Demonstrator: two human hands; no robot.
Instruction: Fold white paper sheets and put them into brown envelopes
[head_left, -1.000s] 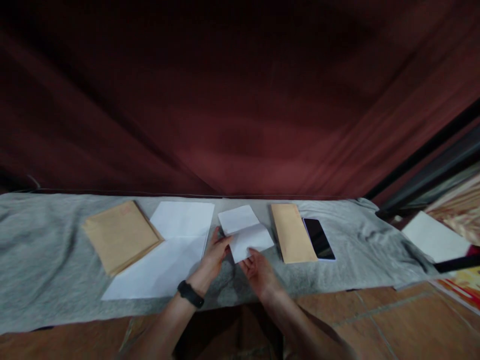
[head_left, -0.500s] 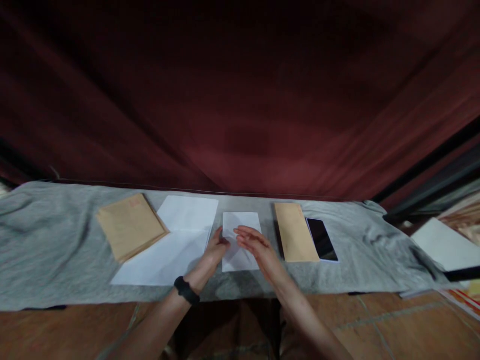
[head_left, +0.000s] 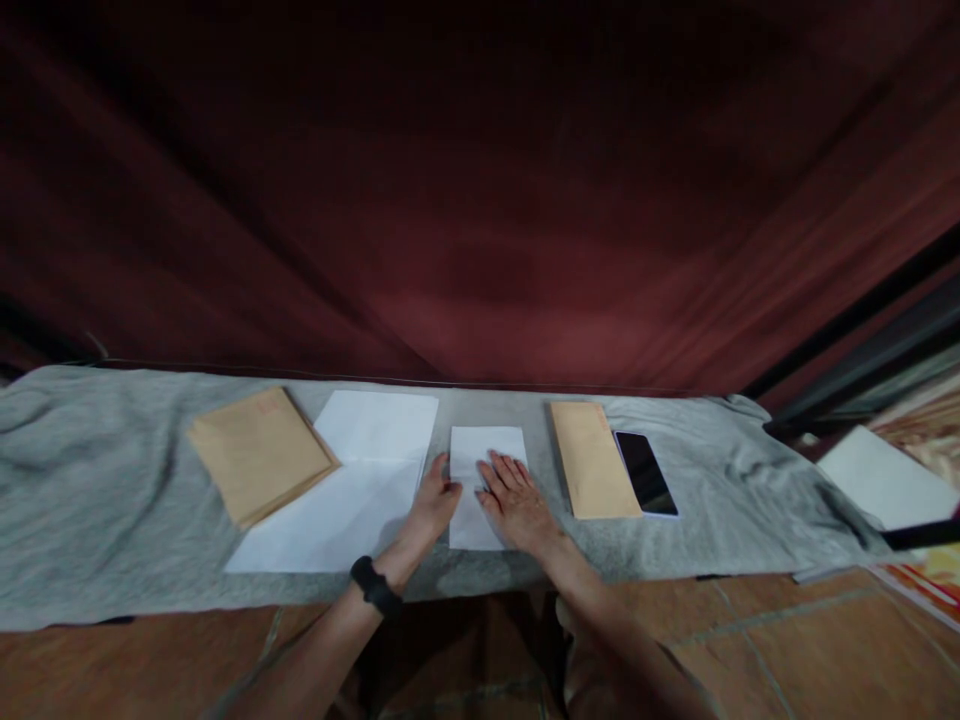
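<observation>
On your left, the stacked brown envelopes (head_left: 262, 460) overlap the large white sheets (head_left: 326, 520); their faint reddish print is too blurred to read. Your left hand (head_left: 435, 497) is at the left edge of the small white paper (head_left: 466, 525); you cannot tell whether its fingers pinch it. The paper's long axis runs away from you, beneath your right hand (head_left: 521, 512), fingers spread flat, grasping nothing. Farther right, a single brown envelope (head_left: 595, 462) lies just beside a phone (head_left: 645, 473), no brand legible.
</observation>
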